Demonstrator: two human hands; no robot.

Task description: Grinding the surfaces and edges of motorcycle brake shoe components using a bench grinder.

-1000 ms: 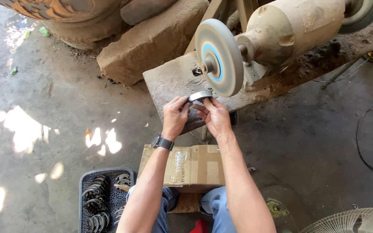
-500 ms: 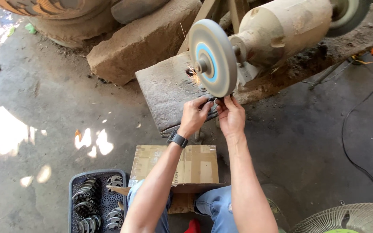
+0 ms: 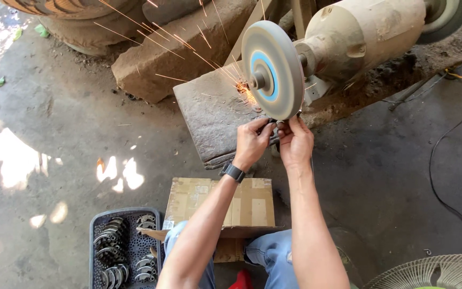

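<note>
Both hands up at the lower edge of the grinding wheel (image 3: 271,69), pressing a small metal part (image 3: 271,126) against it. Left hand (image 3: 252,142) clenched around the part's left end, fingers curled tight, a black watch (image 3: 233,172) on the wrist. Right hand (image 3: 295,142) gripping the right end, thumb up by the wheel's rim. Part itself mostly hidden between the fingers (only a dark sliver showing), touching the wheel's bottom edge. Sparks (image 3: 188,48) streaming up and to the left from the contact point, across the stone slab (image 3: 209,115) under the wheel. Wheel mounted on a dusty motor (image 3: 362,35) to its right. Below the arms, a cardboard box (image 3: 209,200), closed, just in front of the knees. Left of it, a black crate (image 3: 96,251) holding curved metal pieces (image 3: 113,246) stacked in rows. Fan guard (image 3: 439,273) at bottom right, a black cable (image 3: 445,160) trailing over the concrete floor (image 3: 54,118).
</note>
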